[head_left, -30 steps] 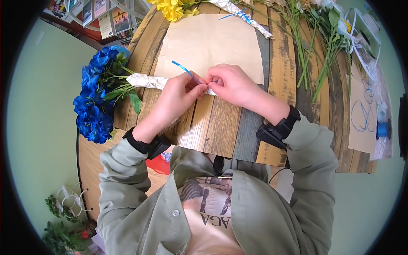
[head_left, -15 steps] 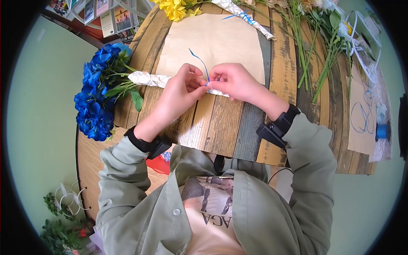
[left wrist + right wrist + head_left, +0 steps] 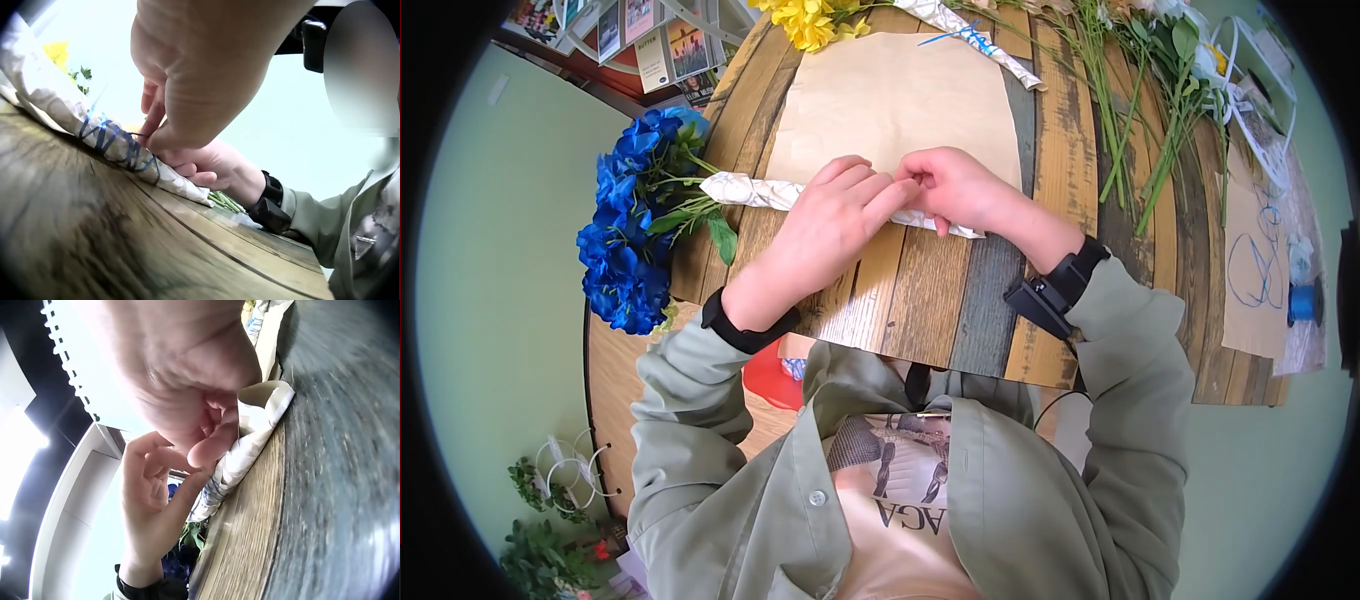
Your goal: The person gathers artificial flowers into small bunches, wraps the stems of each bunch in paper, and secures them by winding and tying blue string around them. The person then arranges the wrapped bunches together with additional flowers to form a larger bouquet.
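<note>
A bouquet of blue flowers (image 3: 625,225) lies on the table's left side, its stems rolled in white patterned paper (image 3: 745,190). Blue ribbon (image 3: 112,139) is wound in several crossing turns around that paper. My left hand (image 3: 835,220) bends over the wrapped stems, finger and thumb pinching the ribbon beside the windings. Opposite it, my right hand (image 3: 965,190) pinches at the same spot, its fingertips meeting the left ones. In the right wrist view, the paper's open end (image 3: 265,403) sticks out past the right hand. The ribbon's loose end is mostly hidden by the fingers.
A sheet of brown paper (image 3: 900,100) lies beyond the hands on the wooden table (image 3: 920,300). Behind it are yellow flowers (image 3: 805,22) and another wrapped handle (image 3: 975,40) tied with blue ribbon. Loose green stems (image 3: 1110,140) and a ribbon spool (image 3: 1305,303) lie to the right.
The upright ribbon tail seen earlier has dropped out of sight behind the fingers. My left hand has turned over, palm down, and moved slightly right; more of the paper's right end shows.
</note>
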`<state>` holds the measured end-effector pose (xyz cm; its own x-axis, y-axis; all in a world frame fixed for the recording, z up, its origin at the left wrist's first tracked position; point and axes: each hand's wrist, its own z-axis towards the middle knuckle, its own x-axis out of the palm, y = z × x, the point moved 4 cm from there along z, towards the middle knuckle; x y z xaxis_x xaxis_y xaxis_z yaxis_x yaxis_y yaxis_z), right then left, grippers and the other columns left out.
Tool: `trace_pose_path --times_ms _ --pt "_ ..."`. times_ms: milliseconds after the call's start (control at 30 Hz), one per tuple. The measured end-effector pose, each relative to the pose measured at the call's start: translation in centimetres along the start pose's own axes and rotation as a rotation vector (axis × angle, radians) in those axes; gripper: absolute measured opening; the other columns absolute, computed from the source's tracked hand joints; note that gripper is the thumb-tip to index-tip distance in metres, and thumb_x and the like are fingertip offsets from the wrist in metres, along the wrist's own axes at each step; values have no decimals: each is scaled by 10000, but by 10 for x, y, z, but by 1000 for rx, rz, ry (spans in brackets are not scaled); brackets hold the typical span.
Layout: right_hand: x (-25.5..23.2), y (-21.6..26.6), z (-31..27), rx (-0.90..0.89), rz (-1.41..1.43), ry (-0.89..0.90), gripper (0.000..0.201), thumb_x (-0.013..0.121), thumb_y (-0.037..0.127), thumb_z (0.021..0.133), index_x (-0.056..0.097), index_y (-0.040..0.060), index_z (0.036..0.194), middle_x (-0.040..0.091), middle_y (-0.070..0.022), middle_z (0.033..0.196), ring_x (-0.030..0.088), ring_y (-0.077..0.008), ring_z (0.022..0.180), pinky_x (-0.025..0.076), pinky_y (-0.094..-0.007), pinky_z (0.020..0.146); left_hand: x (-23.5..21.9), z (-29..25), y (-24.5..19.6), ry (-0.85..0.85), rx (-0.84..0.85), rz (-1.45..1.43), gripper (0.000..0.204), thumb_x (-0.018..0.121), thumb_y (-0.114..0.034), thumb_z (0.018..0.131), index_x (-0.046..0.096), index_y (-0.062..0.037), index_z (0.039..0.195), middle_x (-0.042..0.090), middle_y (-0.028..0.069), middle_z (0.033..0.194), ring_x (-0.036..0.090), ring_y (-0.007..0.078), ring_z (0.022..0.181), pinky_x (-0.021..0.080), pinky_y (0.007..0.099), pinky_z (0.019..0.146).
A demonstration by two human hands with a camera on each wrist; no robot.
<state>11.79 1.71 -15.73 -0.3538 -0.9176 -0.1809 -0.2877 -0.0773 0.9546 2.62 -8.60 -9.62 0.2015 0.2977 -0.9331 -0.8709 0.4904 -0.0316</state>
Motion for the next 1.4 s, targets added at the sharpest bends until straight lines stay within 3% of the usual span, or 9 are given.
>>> trace_pose_path --times_ms 100,233,300,433,500,533,667,1000,1400 --pt "3 0 -6 -167 94 -136 97 624 72 812 621 -5 871 579 -50 683 528 -113 433 425 -235 377 6 -4 5 -41 -161 -115 357 605 19 731 520 -44 1072 611 85 890 592 286 899 451 402 828" --pt "5 3 -9 -188 8 -184 79 638 77 795 637 13 842 581 -47 692 526 -110 465 440 -240 407 8 -12 15 -66 -464 -333 409 640 32 751 473 -39 1118 613 108 845 602 302 850 474 373 723" --pt "5 6 -10 -351 -154 -220 74 637 94 793 656 33 830 583 -38 715 539 -113 542 468 -254 458 10 -16 16 -73 -492 -322 417 645 26 753 460 -37 1122 614 107 838 603 302 844 472 372 715" --pt "10 6 -8 -446 -262 -199 101 634 106 791 665 53 872 583 -33 740 555 -117 625 487 -262 503 9 -21 26 -77 -574 -257 369 660 15 737 476 -30 1054 601 108 832 593 304 831 466 380 696" --pt "16 2 -9 -130 -4 -70 92 620 92 826 634 37 898 523 -11 702 486 -60 518 429 -210 435 6 -20 24 -133 -437 -169 305 658 -9 736 496 -30 993 583 108 812 576 302 804 461 386 668" --pt "16 3 -9 -129 -5 -69 92 620 92 826 634 37 898 523 -11 702 486 -60 518 429 -210 435 2 -18 17 -188 -297 -78 242 655 -32 735 516 -30 933 564 107 791 560 299 778 456 392 640" --pt "18 0 -6 -73 42 -49 115 616 101 827 634 43 925 552 -9 721 500 -60 548 435 -206 440 -8 -21 -7 -125 -346 -51 162 697 -32 699 552 -35 769 569 95 809 564 277 773 458 373 645" --pt "18 -8 0 -11 138 26 138 550 119 885 627 31 958 594 -10 800 539 -59 657 450 -198 484 0 -22 -10 -155 -326 53 145 720 -67 685 602 -46 766 571 64 739 569 251 702 467 361 594" --pt "17 -2 -3 13 63 6 116 591 78 842 624 10 931 608 -23 786 548 -62 620 458 -208 482 3 -25 -11 -168 -400 79 138 709 -56 680 593 -45 754 586 64 737 571 263 681 457 370 616"
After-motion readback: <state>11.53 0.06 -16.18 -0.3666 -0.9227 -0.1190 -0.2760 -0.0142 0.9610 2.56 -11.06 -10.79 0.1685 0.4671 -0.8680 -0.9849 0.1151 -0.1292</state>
